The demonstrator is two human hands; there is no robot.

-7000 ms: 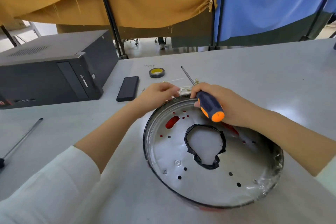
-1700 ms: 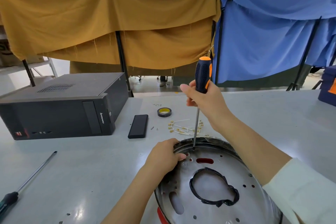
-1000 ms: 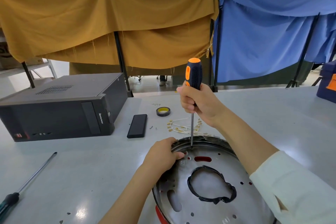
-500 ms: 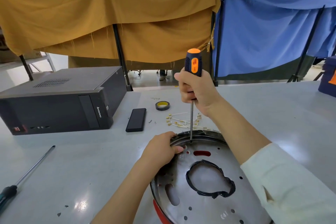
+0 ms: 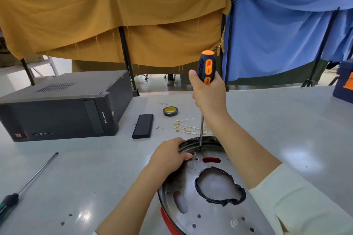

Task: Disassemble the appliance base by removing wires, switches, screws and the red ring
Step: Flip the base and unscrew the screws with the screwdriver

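The round metal appliance base (image 5: 208, 213) lies on the grey table at the bottom centre, with a black-edged hole in its middle. Part of the red ring (image 5: 168, 219) shows along its lower left edge. My left hand (image 5: 169, 155) grips the base's far left rim. My right hand (image 5: 207, 93) holds the black and orange screwdriver (image 5: 206, 66) upright, its tip set down on the base's far rim. Removed white wires with brass terminals (image 5: 186, 127) lie on the table just beyond the base.
A black computer case (image 5: 63, 107) stands at the left. A black phone-like slab (image 5: 143, 126) and a tape roll (image 5: 170, 111) lie beyond the base. A second long screwdriver (image 5: 26, 185) lies at the near left. Cloth-draped frames close off the back.
Seven seconds ago my right hand held the screwdriver low over the base; now it stands upright on the far rim. Over the last second both hands have stayed put, and the view has shifted slightly.
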